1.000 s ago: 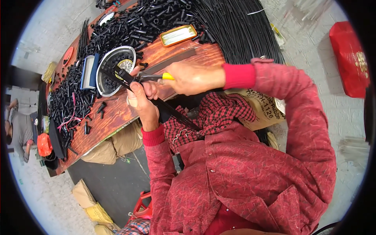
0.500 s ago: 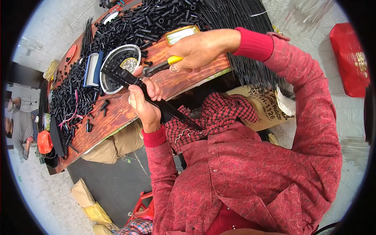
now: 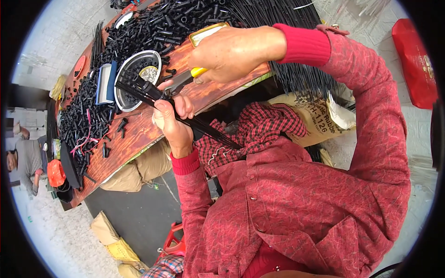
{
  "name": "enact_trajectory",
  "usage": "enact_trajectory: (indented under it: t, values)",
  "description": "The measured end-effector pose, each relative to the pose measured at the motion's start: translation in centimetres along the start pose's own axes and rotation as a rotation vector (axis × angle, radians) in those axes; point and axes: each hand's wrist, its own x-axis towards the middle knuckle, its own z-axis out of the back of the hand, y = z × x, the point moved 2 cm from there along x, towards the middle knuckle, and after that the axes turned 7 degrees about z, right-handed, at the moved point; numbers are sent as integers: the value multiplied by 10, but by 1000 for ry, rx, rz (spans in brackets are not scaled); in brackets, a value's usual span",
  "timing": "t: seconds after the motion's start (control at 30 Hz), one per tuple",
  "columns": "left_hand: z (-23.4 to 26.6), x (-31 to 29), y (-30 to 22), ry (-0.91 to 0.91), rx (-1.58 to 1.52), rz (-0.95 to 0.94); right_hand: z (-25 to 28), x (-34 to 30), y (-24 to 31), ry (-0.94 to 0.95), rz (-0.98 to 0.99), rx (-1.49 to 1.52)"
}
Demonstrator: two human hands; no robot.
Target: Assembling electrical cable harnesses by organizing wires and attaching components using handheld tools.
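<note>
My left hand (image 3: 172,121) is closed around a bundle of thin black rods (image 3: 211,134), which slant from the oval bowl down to my lap. A thicker black tubular piece (image 3: 151,89) sits at the upper end of the bundle, just beyond my fingers. My right hand (image 3: 238,53) grips pliers (image 3: 180,83) with yellow handles. The dark jaws reach down to the black piece by my left fingertips; whether they clamp it I cannot tell. My right palm hides most of the handles.
A metal-rimmed oval bowl (image 3: 118,101) with small black parts stands behind my left hand. Around it on the wooden table (image 3: 141,127) lie heaps of black tubular parts (image 3: 157,30), a blue-and-white tray (image 3: 106,83), a yellow-rimmed tin (image 3: 197,37) and long black rods (image 3: 301,60).
My right hand has brought the pliers' jaws down and left, closer to the black piece at my left fingers. My left hand keeps its hold on the rods.
</note>
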Motion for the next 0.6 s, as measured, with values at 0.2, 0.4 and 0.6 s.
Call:
enact_trajectory:
  t: [0.2, 0.4, 0.6]
  values:
    - [-1, -3, 1, -88, 69, -27, -12, -4, 4, -36, -8, -70]
    - [1, -4, -4, 71, 28, -2, -6, -10, 4, 268, -279, 798]
    - [3, -7, 2, 73, -11, 18, 2, -17, 6, 377, -312, 835]
